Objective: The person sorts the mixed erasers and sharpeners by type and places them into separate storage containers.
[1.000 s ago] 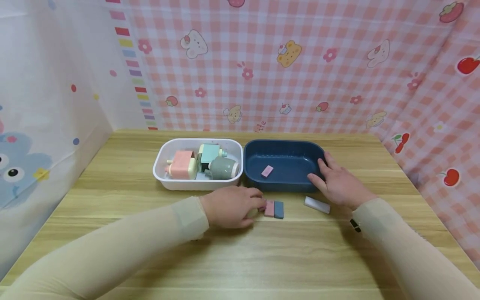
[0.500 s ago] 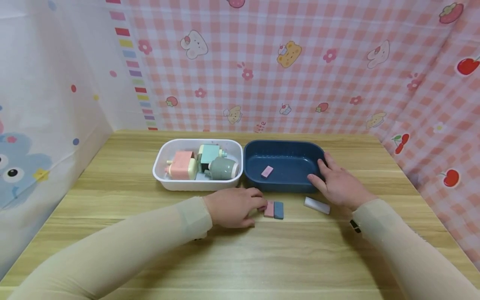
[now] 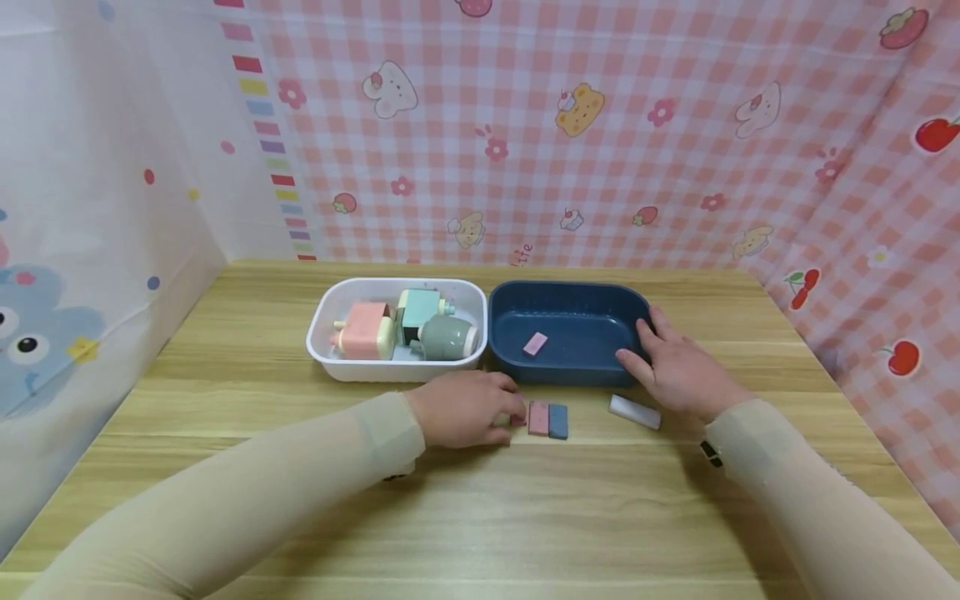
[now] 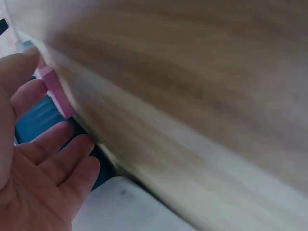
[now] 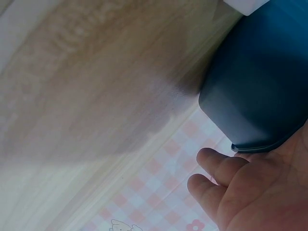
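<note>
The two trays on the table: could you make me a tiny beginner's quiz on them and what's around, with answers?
1. Which hand rests on one end of the blue tray: (a) left or (b) right?
2. True or false: the white tray holds more things than the blue tray.
3. Fill in: on the table, the grey-blue block lies beside a ____ block.

Key: 1. b, the right hand; 2. true; 3. pink block.

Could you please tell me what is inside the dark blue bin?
One small pink block lies in the dark blue bin, left of its middle. The right hand covers part of the bin's right end, so anything beneath it there cannot be seen.
</note>
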Available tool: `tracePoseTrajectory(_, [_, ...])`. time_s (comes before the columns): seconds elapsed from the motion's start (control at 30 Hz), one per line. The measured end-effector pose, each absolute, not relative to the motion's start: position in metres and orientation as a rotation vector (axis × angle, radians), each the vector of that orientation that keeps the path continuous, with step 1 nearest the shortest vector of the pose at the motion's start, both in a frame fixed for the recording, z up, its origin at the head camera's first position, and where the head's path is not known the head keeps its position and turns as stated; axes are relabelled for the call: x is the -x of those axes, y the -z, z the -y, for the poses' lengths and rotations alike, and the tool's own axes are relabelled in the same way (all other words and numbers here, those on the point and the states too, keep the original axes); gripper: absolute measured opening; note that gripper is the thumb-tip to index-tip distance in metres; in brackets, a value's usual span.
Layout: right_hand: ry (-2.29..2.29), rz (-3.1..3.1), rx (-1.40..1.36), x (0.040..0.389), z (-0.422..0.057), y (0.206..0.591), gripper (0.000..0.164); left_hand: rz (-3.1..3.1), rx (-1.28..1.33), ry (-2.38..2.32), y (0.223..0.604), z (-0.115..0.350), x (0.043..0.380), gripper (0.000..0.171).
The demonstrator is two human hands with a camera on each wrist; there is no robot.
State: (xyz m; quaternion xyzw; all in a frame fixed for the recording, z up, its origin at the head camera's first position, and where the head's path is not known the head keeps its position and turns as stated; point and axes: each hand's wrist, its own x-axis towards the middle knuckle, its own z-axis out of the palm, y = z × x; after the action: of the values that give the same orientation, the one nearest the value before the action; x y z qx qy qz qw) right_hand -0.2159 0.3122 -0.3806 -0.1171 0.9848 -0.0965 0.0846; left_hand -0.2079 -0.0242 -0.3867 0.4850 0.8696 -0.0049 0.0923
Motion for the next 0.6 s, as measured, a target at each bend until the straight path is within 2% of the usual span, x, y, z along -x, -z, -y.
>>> tracePoseTrajectory(0.33, [0.279,-2.939,0.35,0.216,-0.313,0.381,0.096,-2.644,-1.405,0.021,0.387,0.009,0.206,0.02])
tracePoseTrajectory(0.6, [0.292,-2.936,0.353,0.216,-0.312,0.381,0.096,-2.68,-1.358,-0.039,0.387,0.006,0.202,0.017])
